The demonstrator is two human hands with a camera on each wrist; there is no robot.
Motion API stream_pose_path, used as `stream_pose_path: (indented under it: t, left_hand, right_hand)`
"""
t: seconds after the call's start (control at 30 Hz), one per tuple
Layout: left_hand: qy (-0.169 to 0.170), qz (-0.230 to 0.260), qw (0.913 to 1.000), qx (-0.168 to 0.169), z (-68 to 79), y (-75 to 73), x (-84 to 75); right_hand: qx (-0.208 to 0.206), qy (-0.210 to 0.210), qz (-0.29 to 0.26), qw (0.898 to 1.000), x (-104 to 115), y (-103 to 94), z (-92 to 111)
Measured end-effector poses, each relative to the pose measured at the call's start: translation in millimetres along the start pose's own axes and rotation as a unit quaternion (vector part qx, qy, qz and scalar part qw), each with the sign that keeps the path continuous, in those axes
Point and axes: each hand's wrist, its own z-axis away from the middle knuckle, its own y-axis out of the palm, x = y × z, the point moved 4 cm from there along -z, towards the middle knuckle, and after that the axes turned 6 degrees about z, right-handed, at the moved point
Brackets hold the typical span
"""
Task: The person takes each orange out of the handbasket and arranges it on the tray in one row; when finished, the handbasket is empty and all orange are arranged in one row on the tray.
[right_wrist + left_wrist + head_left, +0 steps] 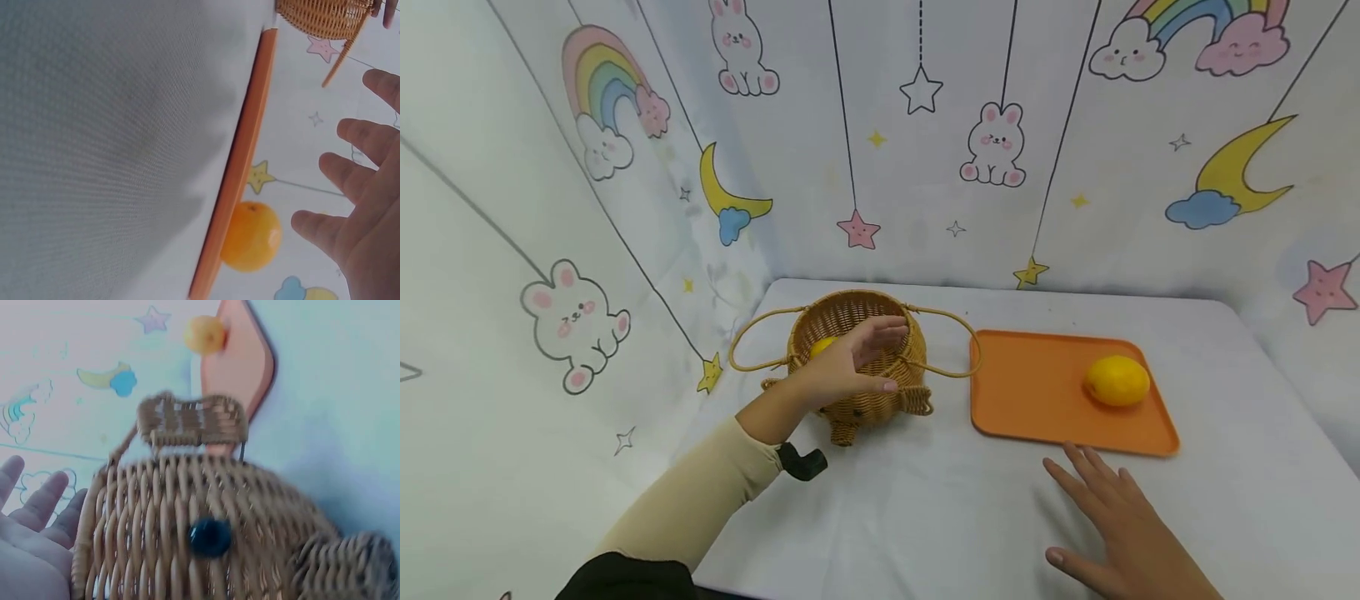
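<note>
My left hand (861, 358) reaches over a wicker basket (880, 400) shaped like an animal, its fingers extended and nothing held in them. Inside the basket, partly hidden by that hand, shows a yellow fruit (822, 345). The left wrist view has the fingers (39, 509) beside the basket's rim, near its woven wall with a dark button eye (210, 537). Spread fingers mark my right hand (1123, 529), which holds nothing and hovers in front of an orange tray (1030, 387). On the tray's right side lies a lemon-like yellow fruit (1117, 382).
Two looped handles stick out from the basket, the right one (958, 321) reaching the tray's left edge. A white cloth covers the table (925, 517). Behind it hangs a white curtain (925, 183) printed with rabbits, stars and moons.
</note>
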Motion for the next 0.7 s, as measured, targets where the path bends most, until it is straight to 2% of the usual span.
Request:
stream_pose_path:
  t: [0.07,0.13,0.2,0.27,0.33,0.43,0.5,0.6,0.7]
  left_hand:
    - [0.016,0.013,0.9998,0.005,0.4,7.0,0.0]
    - [0.035,0.002,0.9994,0.004,1.4,13.7,-0.9]
    - [0.06,-0.043,0.9972,0.001,3.2,22.3,-2.7]
    - [0.094,-0.115,0.9889,0.005,5.6,34.4,-4.3]
    - [0.134,-0.206,0.9691,0.016,7.9,49.8,-3.5]
    - [0.182,-0.32,0.9292,0.034,10.1,75.7,1.7]
    - [0.195,-0.377,0.9043,0.049,10.4,92.6,9.2]
    - [0.191,-0.455,0.8676,0.06,9.0,114.2,22.2]
    - [0.188,-0.514,0.8347,0.063,6.0,130.2,32.6]
  right_hand:
    - [-0.008,-0.001,0.004,1.0,-0.9,-0.4,2.2]
    - [-0.019,-0.005,0.008,1.0,-1.9,-0.8,4.6]
    - [-0.03,-0.01,0.012,0.999,-3.4,-1.1,6.6]
    - [-0.042,-0.015,0.012,0.999,-4.7,-0.9,7.8]
    - [-0.046,-0.017,0.014,0.999,-6.1,-0.5,7.8]
    - [-0.051,-0.022,0.014,0.998,-7.1,0.2,7.0]
    - [-0.054,-0.024,0.015,0.998,-7.7,0.2,7.2]
    - [-0.054,-0.021,0.021,0.998,-9.2,0.6,8.1]
    - [-0.041,-0.005,0.026,0.999,-11.2,1.0,8.6]
